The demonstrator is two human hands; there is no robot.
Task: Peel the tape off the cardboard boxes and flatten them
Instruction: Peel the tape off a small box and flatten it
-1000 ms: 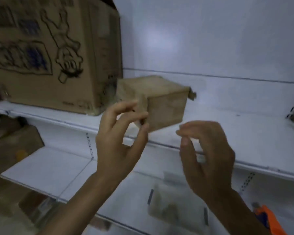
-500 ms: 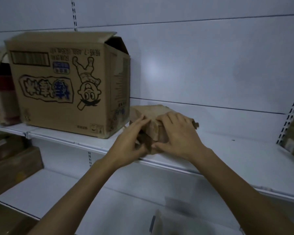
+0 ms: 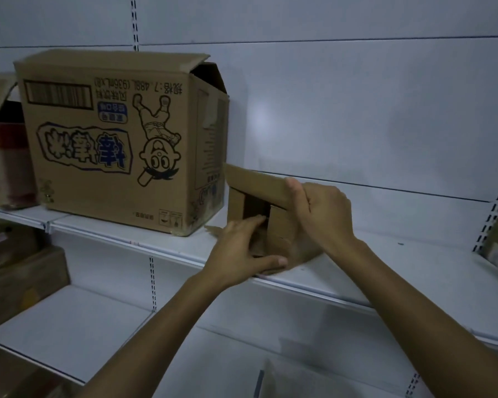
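Small box (image 3: 281, 225) sits on the upper shelf (image 3: 400, 268), at 3 o'clock of the large printed box (image 3: 112, 145). Half a second ago it is closed under both hands; now its top flap (image 3: 256, 183) stands lifted and the front gapes. Right hand (image 3: 322, 214) curls round that flap. Left hand (image 3: 242, 254) reaches in with fingers nearly straight and thumb along the lower edge; I cannot tell if it pinches. I judge the seal is broken; flattening not yet done.
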